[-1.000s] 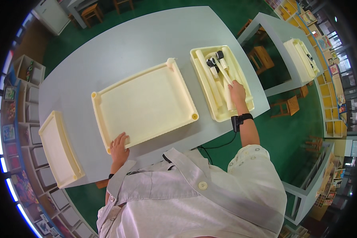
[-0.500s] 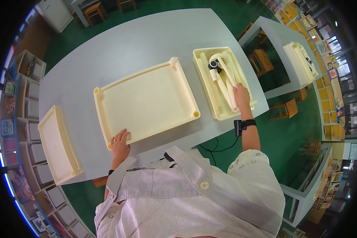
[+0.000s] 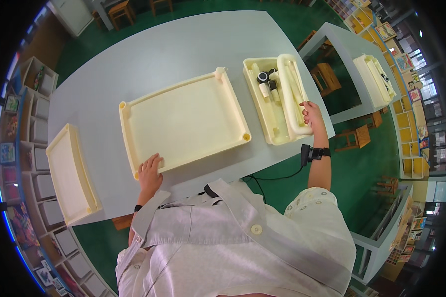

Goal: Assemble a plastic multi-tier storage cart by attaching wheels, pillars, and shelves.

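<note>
In the right half of the frame, the right hand has its grip closed on a cream bent tube, fingers curled in at the tube's right-hand side; the hand hides part of this contact. The tube forms a long, narrow loop with rounded bends. It slants over the cream bin right of the frame's centre, its upper bend overlapping the bin's top edge and its lower bend near the bin's bottom right corner. Whether it touches the bin, I cannot tell. Inside the bin, toward the upper left, are a black round fitting and a short cream tube.

At lower left of centre, the left hand rests on the near left corner of a large cream tray, its grip loose, with the fingers laid forward over the rim. The tray lies with its raised rim upward, just left of the bin, on the grey counter. Another cream tray-like piece lies at the counter's left edge.

A black wrist device is strapped to the right wrist, with a black cable below it. Wooden stools stand on the green floor at the right.
</note>
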`<state>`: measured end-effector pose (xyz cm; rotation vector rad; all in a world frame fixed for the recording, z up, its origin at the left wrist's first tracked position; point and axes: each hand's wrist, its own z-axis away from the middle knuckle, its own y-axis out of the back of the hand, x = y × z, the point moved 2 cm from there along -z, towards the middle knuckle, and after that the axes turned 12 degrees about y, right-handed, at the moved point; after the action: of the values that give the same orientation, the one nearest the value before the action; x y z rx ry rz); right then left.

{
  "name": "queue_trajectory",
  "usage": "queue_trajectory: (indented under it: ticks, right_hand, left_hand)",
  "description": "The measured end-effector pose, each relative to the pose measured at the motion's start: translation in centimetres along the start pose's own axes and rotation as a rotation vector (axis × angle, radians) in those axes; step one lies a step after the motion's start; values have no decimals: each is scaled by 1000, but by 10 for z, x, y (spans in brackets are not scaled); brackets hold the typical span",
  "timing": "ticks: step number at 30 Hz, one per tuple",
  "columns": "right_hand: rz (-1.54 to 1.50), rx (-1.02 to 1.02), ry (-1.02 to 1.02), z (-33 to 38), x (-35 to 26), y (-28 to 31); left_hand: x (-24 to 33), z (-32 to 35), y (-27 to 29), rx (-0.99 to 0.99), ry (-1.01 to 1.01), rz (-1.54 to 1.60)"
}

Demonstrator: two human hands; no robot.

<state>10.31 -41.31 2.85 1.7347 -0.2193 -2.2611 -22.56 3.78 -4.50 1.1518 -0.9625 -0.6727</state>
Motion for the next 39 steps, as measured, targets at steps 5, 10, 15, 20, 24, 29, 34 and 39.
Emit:
queue_trajectory:
  ticks: [5,10,15,20,24,29,34,39]
  right_hand:
    - [-227,-22,149,12,-18,-21]
    - [-390,-347,242,51,-47,-136]
    - [-281,-823,322,110,-25,-311]
    - [-266,-1011,248,172,-30,-411]
    - [140,-1172,576,181,-14,-437]
    - [652,-1099,865,160,39,-432]
    - [433,-962,1071,160,48,-403]
    - [558,-930,1238,170,36,-393]
  left_hand:
    - [-5,1,4,-45,-24,20]
    - [0,-30,11,-176,-37,747]
    - [64,-56,89,-220,271,1417]
    - [-26,-75,81,174,543,1365]
    - [-96,-77,92,101,623,1161]
    - [-131,-105,83,-24,702,1190]
    - [-130,-118,86,-5,583,1096]
    - [-121,-120,92,8,611,960]
